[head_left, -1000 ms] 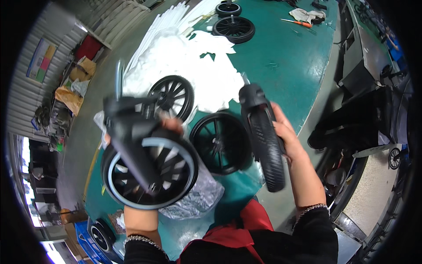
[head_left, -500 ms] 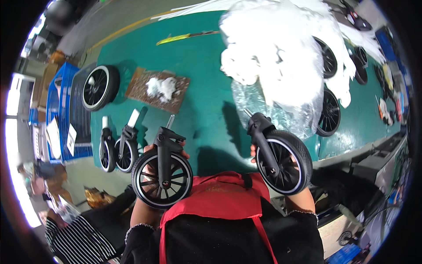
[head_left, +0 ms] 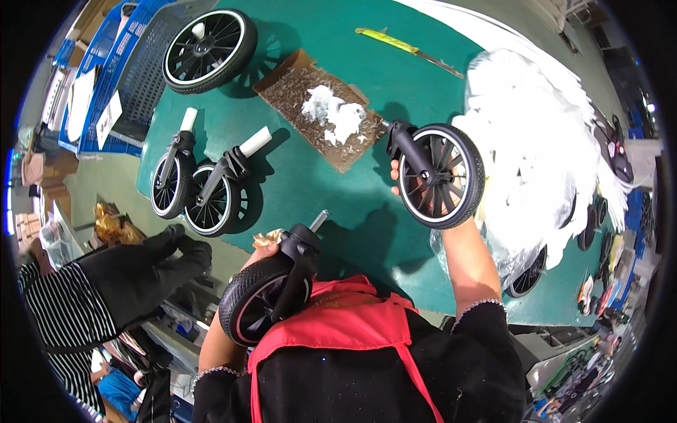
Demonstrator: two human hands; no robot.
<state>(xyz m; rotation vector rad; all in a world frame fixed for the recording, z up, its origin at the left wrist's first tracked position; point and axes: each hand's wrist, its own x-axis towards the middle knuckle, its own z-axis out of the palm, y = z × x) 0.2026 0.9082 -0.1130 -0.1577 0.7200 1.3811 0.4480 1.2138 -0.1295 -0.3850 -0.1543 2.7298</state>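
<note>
My right hand (head_left: 395,176) is closed round a black spoked caster wheel (head_left: 443,176) with a fork, reaching behind its spokes. The fork's stem points left, by the right corner of a brown cardboard piece (head_left: 285,83) bearing a soft white lump, perhaps grease. Whether the stem touches the lump I cannot tell. Close to my body, my left hand (head_left: 265,245) grips a second caster wheel (head_left: 257,299); its bare metal stem points up and right. Most of the left fingers are hidden behind the fork and tyre.
Two forked wheels with white-sleeved stems (head_left: 169,176) (head_left: 215,194) stand at the table's left. Behind them lies a larger wheel (head_left: 209,51) beside a blue crate (head_left: 134,92). A yellow-handled tool (head_left: 388,39) lies far back. White plastic wrapping (head_left: 529,141) covers the right side. A person in stripes (head_left: 67,303) is at left.
My right hand has carried its wheel forward to the cardboard's edge. My left hand's wheel has tilted, stem toward the right. The view has turned, shifting the table's things.
</note>
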